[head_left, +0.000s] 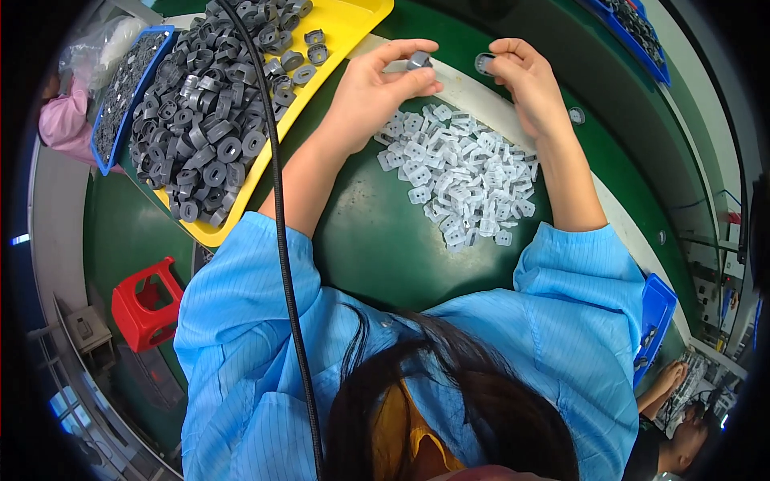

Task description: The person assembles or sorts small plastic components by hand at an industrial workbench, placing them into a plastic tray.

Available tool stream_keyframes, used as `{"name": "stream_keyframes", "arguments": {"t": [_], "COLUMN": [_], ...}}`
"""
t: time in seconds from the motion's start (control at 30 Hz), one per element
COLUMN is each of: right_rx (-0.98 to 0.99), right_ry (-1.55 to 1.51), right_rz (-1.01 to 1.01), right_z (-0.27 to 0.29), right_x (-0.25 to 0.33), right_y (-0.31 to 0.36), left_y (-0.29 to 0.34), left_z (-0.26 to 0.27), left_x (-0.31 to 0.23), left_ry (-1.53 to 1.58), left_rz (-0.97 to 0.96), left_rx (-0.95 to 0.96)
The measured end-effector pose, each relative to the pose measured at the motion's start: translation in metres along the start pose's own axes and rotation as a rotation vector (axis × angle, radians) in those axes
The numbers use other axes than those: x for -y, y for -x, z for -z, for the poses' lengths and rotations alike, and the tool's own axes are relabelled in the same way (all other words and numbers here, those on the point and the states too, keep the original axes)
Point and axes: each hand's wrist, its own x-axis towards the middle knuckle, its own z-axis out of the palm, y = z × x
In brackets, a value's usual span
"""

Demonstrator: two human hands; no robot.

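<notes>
My left hand (pixel 385 84) is closed on a dark grey plastic ring (pixel 419 61), pinched between thumb and fingers. To its right, my right hand (pixel 523 84) pinches a small rounded part (pixel 484 63) with a grey rim and a pale middle; fingers partly cover it. Both hands are raised near the pale strip at the far edge of the green table. Between my forearms lies a loose pile of small translucent white plastic plates (pixel 465 172) with holes. A yellow tray (pixel 341 68) on the left is heaped with grey plastic rings (pixel 212 120) like the one in my left hand.
A black cable (pixel 278 184) hangs in front of the yellow tray. Beyond the pale strip (pixel 634 212) runs a green belt with a rounded part (pixel 577 115) on it. Blue trays (pixel 659 313) stand around the edges. A red stool (pixel 147 305) is at left. Other people sit at both sides.
</notes>
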Motion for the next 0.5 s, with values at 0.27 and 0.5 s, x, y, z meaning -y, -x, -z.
{"name": "stream_keyframes", "arguments": {"t": [0.27,0.5], "right_rx": [-0.099,0.135], "right_ry": [0.827,1.104], "right_rz": [0.426,0.53], "right_z": [-0.007,-0.046], "right_x": [0.003,0.024], "right_y": [0.009,0.056], "left_y": [-0.005,-0.001], "left_z": [0.01,0.001], "left_x": [0.009,0.01], "left_ry": [-0.094,-0.209], "left_rz": [0.029,-0.093], "left_rx": [-0.08,-0.107]}}
